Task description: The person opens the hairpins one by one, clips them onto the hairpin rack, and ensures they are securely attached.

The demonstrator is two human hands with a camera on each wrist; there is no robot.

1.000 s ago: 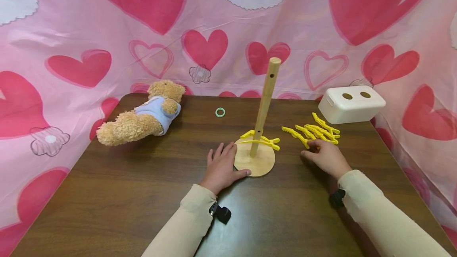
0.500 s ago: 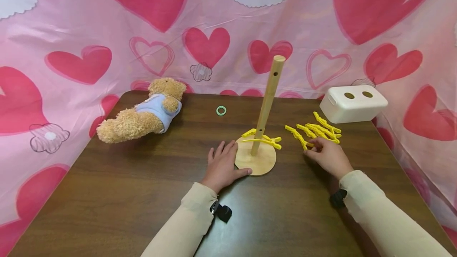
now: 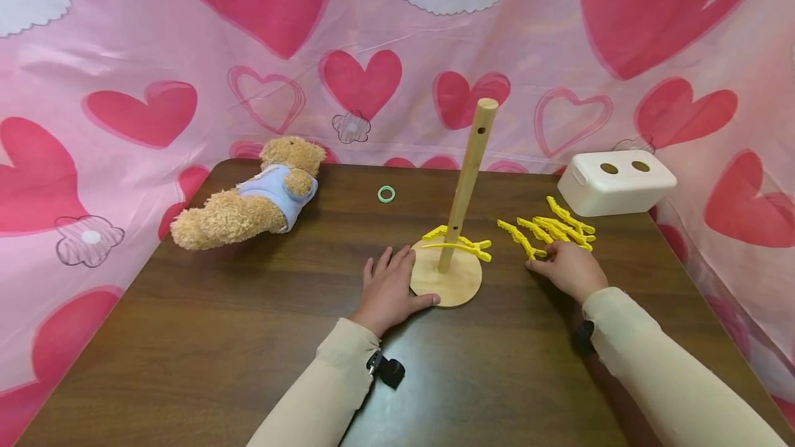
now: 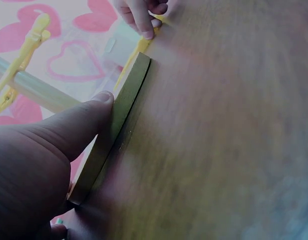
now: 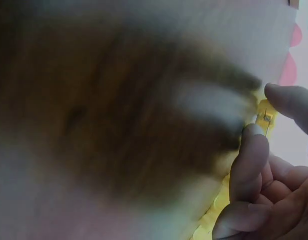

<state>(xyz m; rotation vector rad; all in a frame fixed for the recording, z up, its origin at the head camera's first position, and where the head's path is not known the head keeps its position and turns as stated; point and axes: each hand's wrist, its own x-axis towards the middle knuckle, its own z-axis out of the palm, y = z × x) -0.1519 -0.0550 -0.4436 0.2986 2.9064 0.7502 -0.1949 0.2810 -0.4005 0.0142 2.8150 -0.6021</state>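
In the head view, a wooden stand with a round base (image 3: 456,288) and an upright pole (image 3: 470,178) stands mid-table. My left hand (image 3: 386,293) rests on the base's left edge, fingers spread, thumb along the near rim. A yellow alligator hair clip (image 3: 467,245) is clipped round the pole low down, just above the base. To the right, my right hand (image 3: 570,271) pinches the near end of another yellow hair clip (image 3: 517,235) between thumb and finger. Its spring end (image 5: 265,117) shows between the fingertips in the right wrist view. Several more yellow clips (image 3: 564,216) lie just beyond.
A teddy bear (image 3: 267,192) in a blue top lies at the back left. Behind the stand sits a small green ring (image 3: 386,194). At the back right is a white box (image 3: 615,185) with two round holes. A pink heart-print cloth (image 3: 360,12) hangs behind the table.
The right hand's fingers have closed in on the near end of the leftmost loose clip, which has barely moved. The left hand stays on the base. The head view has shifted slightly.
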